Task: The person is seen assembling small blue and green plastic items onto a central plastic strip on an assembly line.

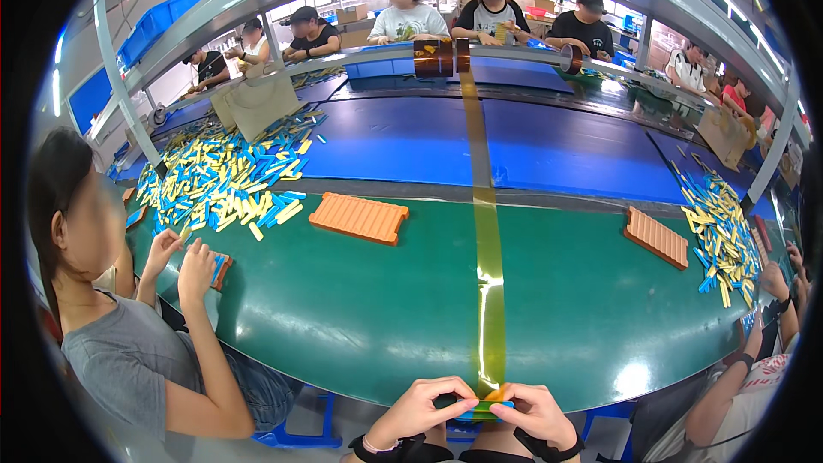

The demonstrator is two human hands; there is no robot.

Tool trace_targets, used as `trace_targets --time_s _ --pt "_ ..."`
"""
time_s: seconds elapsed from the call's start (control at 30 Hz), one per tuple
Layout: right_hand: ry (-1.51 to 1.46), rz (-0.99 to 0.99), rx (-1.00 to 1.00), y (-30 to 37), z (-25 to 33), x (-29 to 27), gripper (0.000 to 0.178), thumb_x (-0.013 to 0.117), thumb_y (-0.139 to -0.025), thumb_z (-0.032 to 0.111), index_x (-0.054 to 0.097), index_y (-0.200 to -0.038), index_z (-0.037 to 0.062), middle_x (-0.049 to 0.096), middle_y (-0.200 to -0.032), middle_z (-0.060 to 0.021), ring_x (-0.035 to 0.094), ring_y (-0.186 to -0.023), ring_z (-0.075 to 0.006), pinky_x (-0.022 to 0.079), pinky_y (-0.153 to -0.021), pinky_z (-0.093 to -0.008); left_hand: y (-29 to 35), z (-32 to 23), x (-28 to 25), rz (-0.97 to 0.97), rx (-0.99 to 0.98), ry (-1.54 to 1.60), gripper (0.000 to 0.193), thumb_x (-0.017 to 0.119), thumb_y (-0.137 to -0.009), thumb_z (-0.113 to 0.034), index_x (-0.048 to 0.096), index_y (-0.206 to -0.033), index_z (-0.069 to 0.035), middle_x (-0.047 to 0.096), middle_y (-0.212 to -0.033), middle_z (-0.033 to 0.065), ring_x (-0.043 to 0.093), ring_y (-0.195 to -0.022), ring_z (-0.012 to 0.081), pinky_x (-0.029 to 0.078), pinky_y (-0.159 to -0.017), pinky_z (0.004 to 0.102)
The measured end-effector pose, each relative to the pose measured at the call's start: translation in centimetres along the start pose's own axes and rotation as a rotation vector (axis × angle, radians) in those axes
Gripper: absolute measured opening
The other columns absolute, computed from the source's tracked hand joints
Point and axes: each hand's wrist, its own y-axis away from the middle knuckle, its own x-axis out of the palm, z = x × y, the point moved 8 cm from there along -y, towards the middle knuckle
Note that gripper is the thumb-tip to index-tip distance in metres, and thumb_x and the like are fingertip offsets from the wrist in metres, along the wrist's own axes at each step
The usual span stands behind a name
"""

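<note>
At the table's near edge, my left hand (422, 412) and my right hand (538, 417) face each other with fingers pinched. Between them they hold a small flat blue-and-green piece (485, 412), one end in each hand. Fingers cover much of it, and its exact kind is not clear. A long strip of glossy amber tape (489, 317) runs down the table to this piece. Its lower end, orange where it bunches, meets my right fingertips. The tape comes from brown rolls (435, 58) on a bar above the far side.
On the green table (386, 317) lie two ridged orange trays (358, 218) (657, 237). Heaps of small blue and yellow strips (227, 173) (722, 236) stand left and right. A co-worker (129, 360) sits close on my left; another person's arm (729, 386) is at right.
</note>
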Motion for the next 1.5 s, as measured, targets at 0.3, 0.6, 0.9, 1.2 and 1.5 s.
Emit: trace_targets --time_s 0.3,0.6,0.9,1.2,1.5 --pt "0.0 -0.016 -0.034 -0.1 0.4 0.1 0.008 0.058 -0.08 0.004 0.057 -0.083 -0.0043 0.056 -0.076 -0.0041 0.046 -0.062 -0.0055 0.035 -0.051 -0.019 0.1 -0.2 0.0 0.001 0.015 -0.008 0.01 0.059 -0.079 -0.007 0.059 -0.082 0.002 0.06 -0.077 0.006 0.055 -0.069 0.0138 0.043 -0.065 0.0243" --pt "0.036 -0.01 0.016 0.0 -0.1 -0.1 0.008 0.059 -0.08 0.003 0.057 -0.082 -0.0045 0.057 -0.077 -0.0051 0.048 -0.063 -0.006 0.037 -0.053 -0.0188 0.1 -0.5 0.0 -0.001 0.023 0.006 0.01 0.058 -0.079 -0.007 0.059 -0.082 0.003 0.059 -0.077 0.0064 0.054 -0.068 0.0145 0.043 -0.063 0.0244" --pt "0.08 0.009 0.009 -0.1 -0.5 -0.1 0.009 0.059 -0.079 0.004 0.055 -0.079 -0.0038 0.058 -0.079 -0.0069 0.048 -0.064 -0.0079 0.036 -0.053 -0.0202 0.0 -0.5 0.0 0.007 0.005 0.012 0.008 0.059 -0.079 -0.006 0.059 -0.082 0.002 0.059 -0.077 0.0075 0.054 -0.068 0.0152 0.043 -0.063 0.025" --pt "0.062 0.007 -0.034 -0.1 -0.5 -0.1 0.01 0.061 -0.078 0.007 0.057 -0.081 -0.002 0.058 -0.076 -0.0059 0.045 -0.059 -0.0081 0.032 -0.05 -0.0205 0.0 -0.4 0.0 0.025 0.014 0.02 0.009 0.059 -0.078 -0.006 0.059 -0.082 0.002 0.059 -0.078 0.0083 0.055 -0.07 0.0163 0.044 -0.065 0.0258" --pt "0.082 0.005 -0.049 -0.1 -0.5 -0.2 0.01 0.061 -0.078 0.006 0.057 -0.081 -0.0019 0.058 -0.074 -0.0049 0.044 -0.057 -0.0076 0.03 -0.048 -0.0205 -0.1 -0.8 0.0 0.012 -0.011 0.02 0.009 0.059 -0.078 -0.006 0.059 -0.082 0.002 0.059 -0.079 0.0085 0.056 -0.071 0.0169 0.044 -0.066 0.0262"
